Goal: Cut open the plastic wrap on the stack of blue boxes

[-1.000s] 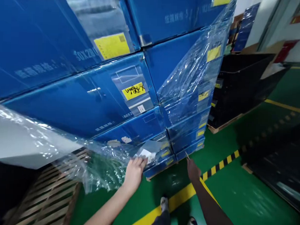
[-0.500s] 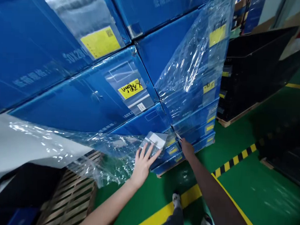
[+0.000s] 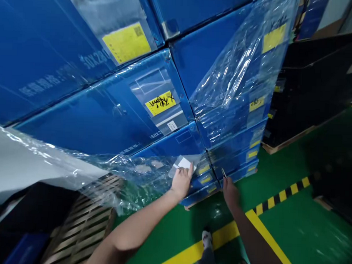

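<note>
The loose plastic wrap (image 3: pixel 151 171) hangs low on the blue boxes (image 3: pixel 175 145). The left hand (image 3: pixel 181 182) pinches its edge, nearest. The right hand (image 3: pixel 230 191), just beside, is closed around 1 small blade (image 3: pixel 223 172) pointing up at the wrap.

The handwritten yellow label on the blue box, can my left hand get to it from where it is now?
Probably yes. The left hand rests on the loose plastic wrap low on the stack, and the handwritten yellow label sits higher on the same face, with nothing between them; it sits behind clear film.

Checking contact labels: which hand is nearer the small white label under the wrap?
Left. The left hand touches the white label; the right hand is off to its right, apart.
</note>
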`<state>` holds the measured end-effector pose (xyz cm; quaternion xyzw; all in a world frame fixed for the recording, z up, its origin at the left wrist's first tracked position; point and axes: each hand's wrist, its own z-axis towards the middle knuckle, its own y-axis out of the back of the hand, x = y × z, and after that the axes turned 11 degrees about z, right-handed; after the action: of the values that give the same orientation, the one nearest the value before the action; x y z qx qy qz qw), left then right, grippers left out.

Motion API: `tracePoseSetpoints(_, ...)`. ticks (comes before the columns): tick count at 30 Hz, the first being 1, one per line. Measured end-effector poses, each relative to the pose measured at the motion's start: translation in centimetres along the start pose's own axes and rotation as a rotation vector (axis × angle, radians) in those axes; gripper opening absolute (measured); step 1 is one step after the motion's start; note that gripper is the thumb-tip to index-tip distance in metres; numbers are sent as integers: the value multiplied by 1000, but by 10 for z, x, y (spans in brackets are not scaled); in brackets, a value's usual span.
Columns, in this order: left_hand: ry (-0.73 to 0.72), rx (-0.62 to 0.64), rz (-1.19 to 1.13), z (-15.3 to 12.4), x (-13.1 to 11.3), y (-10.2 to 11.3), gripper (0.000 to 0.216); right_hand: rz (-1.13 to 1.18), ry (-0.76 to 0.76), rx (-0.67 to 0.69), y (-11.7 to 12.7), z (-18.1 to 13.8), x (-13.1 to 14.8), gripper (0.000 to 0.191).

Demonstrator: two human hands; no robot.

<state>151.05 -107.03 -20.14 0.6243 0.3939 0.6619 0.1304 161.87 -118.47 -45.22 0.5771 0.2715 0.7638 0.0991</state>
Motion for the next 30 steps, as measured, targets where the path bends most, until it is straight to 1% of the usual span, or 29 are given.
tracePoseSetpoints(2,-9,12,22,16,0,-5,46,34,20,-38,4,2,-1,54)
tracePoseSetpoints(3,-15,2,18,19,3,-8,38,44,23,-43,6,1,-3,55)
tracePoseSetpoints(5,-18,-28,14,18,13,-10,31,68,23,-58,12,-3,-12,57)
tracePoseSetpoints(8,-24,-116,-67,8,36,-6,32,111,7,-63,18,-9,-25,57)
tracePoseSetpoints(10,-8,-181,-193,7,51,5,35,129,-14,-64,19,-10,-27,57)
tracePoseSetpoints(12,39,-236,-281,16,67,22,38,153,-20,-65,18,-8,-21,56)
tracePoseSetpoints(15,137,-370,-393,46,92,54,36,227,-9,-56,15,-5,-1,56)
tracePoseSetpoints(17,149,-449,-508,66,107,72,29,288,-6,-50,13,-4,11,57)
tracePoseSetpoints(18,133,-460,-549,75,114,79,26,312,-8,-47,12,-4,16,58)
tracePoseSetpoints(21,49,-416,-559,89,127,88,25,368,-30,-34,11,-6,20,58)
tracePoseSetpoints(23,10,-382,-530,90,130,86,27,387,-44,-18,11,-9,16,57)
tracePoseSetpoints(24,-2,-368,-512,88,130,83,32,389,-51,-18,12,-10,14,58)
tracePoseSetpoints(27,4,-304,-430,77,119,74,43,391,-66,-26,15,-13,7,59)
tracePoseSetpoints(28,15,-261,-397,73,112,69,44,390,-65,-31,16,-14,7,60)
tracePoseSetpoints(30,34,-130,-334,67,93,57,47,386,-55,-37,18,-15,8,60)
